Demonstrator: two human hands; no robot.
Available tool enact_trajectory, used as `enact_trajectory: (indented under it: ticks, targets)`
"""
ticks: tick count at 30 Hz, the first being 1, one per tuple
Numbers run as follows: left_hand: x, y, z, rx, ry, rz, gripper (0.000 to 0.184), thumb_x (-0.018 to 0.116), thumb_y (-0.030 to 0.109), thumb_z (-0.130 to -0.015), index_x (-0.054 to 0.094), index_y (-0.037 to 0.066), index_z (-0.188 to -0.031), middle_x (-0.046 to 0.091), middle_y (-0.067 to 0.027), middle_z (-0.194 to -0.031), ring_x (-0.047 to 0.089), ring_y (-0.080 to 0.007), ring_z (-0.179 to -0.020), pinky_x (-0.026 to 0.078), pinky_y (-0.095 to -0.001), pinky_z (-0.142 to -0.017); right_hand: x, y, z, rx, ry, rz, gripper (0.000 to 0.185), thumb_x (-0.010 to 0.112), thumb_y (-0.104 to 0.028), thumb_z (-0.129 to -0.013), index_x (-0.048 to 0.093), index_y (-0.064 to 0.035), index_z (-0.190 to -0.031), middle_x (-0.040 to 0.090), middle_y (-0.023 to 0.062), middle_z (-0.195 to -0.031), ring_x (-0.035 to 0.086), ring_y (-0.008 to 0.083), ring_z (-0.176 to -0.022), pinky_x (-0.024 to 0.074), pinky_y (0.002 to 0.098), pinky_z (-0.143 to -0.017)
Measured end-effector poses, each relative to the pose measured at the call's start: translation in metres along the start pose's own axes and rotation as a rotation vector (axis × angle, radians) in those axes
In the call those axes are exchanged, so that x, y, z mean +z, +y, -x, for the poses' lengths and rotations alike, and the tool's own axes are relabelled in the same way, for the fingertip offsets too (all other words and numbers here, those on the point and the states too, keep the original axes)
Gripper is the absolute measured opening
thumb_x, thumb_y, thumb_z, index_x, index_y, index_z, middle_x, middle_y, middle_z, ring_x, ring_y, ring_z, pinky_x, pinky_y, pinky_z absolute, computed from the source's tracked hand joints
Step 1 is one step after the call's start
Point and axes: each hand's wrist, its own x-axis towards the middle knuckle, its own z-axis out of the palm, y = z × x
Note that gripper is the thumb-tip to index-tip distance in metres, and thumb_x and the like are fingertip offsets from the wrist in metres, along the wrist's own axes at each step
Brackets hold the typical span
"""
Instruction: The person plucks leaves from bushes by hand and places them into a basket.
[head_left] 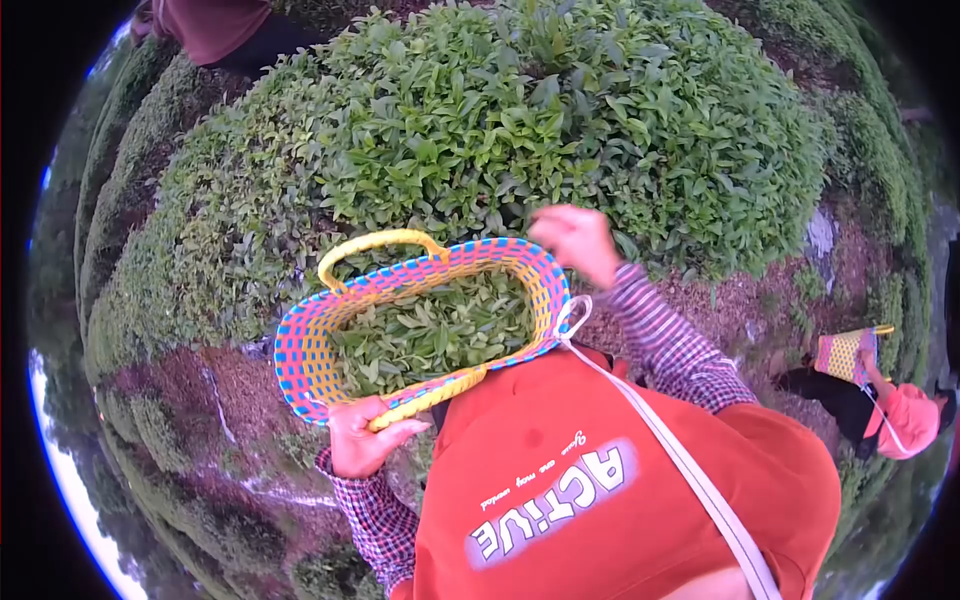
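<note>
A woven basket (pixel 300 345) in blue, pink and yellow hangs at my front on a white strap (pixel 690 460), with green leaves (pixel 440 330) lying inside it. My left hand (pixel 365 435) is at the basket's near left rim, its fingers around the rim beside the near yellow handle (pixel 430 398). The far yellow handle (pixel 385 240) stands up. Just past the basket's right end is my right hand (pixel 578 240), raised near the edge of the leafy bush (pixel 480 130). Its fingers are bent and blurred, and whether they hold anything cannot be made out.
At the right a person (pixel 910 420) in a pink top has another woven basket (pixel 845 355). Part of another person (pixel 215 25) shows at the top left. Rows of bushes (pixel 150 130) curve along both sides, with brown soil (pixel 240 400) between them.
</note>
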Motion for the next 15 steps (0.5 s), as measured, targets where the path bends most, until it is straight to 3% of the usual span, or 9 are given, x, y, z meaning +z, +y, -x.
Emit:
enact_trajectory:
  ticks: [1, 3, 5, 6, 9, 11, 13, 15]
  targets:
    - [-0.004, -0.002, 0.005, -0.029, 0.023, -0.007, 0.022, 0.076, 0.011, -0.063, 0.058, -0.001, -0.059, 0.058, -0.0063, -0.053, 0.053, -0.0072, -0.047, 0.039, -0.0214, -0.042, -0.010, 0.019, -0.007, 0.419, 0.107, -0.322, 0.051, 0.068, -0.016, -0.072, 0.049, 0.0017, -0.116, 0.064, 0.0095, -0.075, 0.058, 0.0098, -0.053, 0.0450, 0.0206, -0.043]
    - [0.009, -0.004, 0.007, -0.128, 0.002, 0.083, 0.025, 0.077, 0.010, -0.061, 0.054, 0.000, -0.055, 0.052, -0.0030, -0.049, 0.046, -0.0062, -0.044, 0.034, -0.0218, -0.040, -0.058, 0.048, 0.000, 0.463, 0.122, 0.159, 0.059, 0.069, -0.019, -0.071, 0.044, 0.0021, -0.120, 0.061, 0.0053, -0.064, 0.051, 0.0071, -0.040, 0.0389, 0.0213, -0.035]
    - [0.008, -0.011, -0.008, -0.121, 0.083, 0.064, 0.033, 0.078, 0.009, -0.057, 0.047, 0.003, -0.048, 0.042, 0.0021, -0.043, 0.035, -0.0056, -0.039, 0.025, -0.0234, -0.037, -0.048, 0.055, -0.035, 0.358, 0.110, 0.102, 0.073, 0.074, -0.031, -0.064, 0.043, -0.0010, -0.122, 0.059, 0.0060, -0.059, 0.051, 0.0090, -0.037, 0.0433, 0.0240, -0.039]
    - [0.004, -0.011, -0.012, -0.110, 0.057, -0.015, 0.033, 0.078, 0.008, -0.057, 0.047, 0.004, -0.048, 0.043, 0.0017, -0.044, 0.036, -0.0051, -0.040, 0.025, -0.0234, -0.038, -0.037, 0.060, -0.050, 0.328, 0.074, 0.220, 0.077, 0.075, -0.036, -0.061, 0.043, -0.0032, -0.122, 0.058, 0.0064, -0.059, 0.051, 0.0096, -0.037, 0.0442, 0.0250, -0.041]
    - [0.000, -0.022, -0.013, -0.023, 0.038, -0.032, 0.033, 0.078, 0.008, -0.057, 0.047, 0.004, -0.048, 0.044, 0.0013, -0.044, 0.036, -0.0051, -0.040, 0.025, -0.0233, -0.038, -0.026, 0.066, -0.066, 0.145, -0.046, 0.519, 0.081, 0.075, -0.045, -0.056, 0.046, -0.0036, -0.119, 0.060, 0.0097, -0.063, 0.059, 0.0226, -0.052, 0.0477, 0.0339, -0.056]
    - [-0.001, -0.021, -0.014, -0.031, 0.069, -0.006, 0.033, 0.078, 0.006, -0.057, 0.046, 0.004, -0.048, 0.045, 0.0015, -0.046, 0.036, -0.0045, -0.041, 0.026, -0.0229, -0.039, -0.023, 0.066, -0.072, 0.215, -0.013, 0.499, 0.070, 0.072, -0.048, -0.058, 0.055, -0.0032, -0.110, 0.060, 0.0105, -0.061, 0.060, 0.0258, -0.060, 0.0474, 0.0358, -0.059]
    - [0.002, -0.029, -0.012, -0.066, 0.117, 0.091, 0.033, 0.077, 0.005, -0.057, 0.046, 0.004, -0.047, 0.045, 0.0016, -0.046, 0.035, -0.0043, -0.041, 0.026, -0.0229, -0.039, -0.018, 0.070, -0.074, 0.208, 0.081, 0.458, 0.059, 0.071, -0.043, -0.063, 0.059, -0.0006, -0.102, 0.062, 0.0117, -0.063, 0.060, 0.0214, -0.054, 0.0474, 0.0326, -0.054]
    - [0.001, -0.027, -0.014, -0.088, 0.128, 0.103, 0.032, 0.076, 0.004, -0.058, 0.046, 0.004, -0.048, 0.045, 0.0020, -0.046, 0.035, -0.0042, -0.042, 0.025, -0.0224, -0.039, -0.015, 0.070, -0.074, 0.299, 0.093, 0.190, 0.041, 0.069, -0.030, -0.070, 0.062, 0.0016, -0.095, 0.062, 0.0119, -0.063, 0.059, 0.0145, -0.048, 0.0464, 0.0269, -0.046]
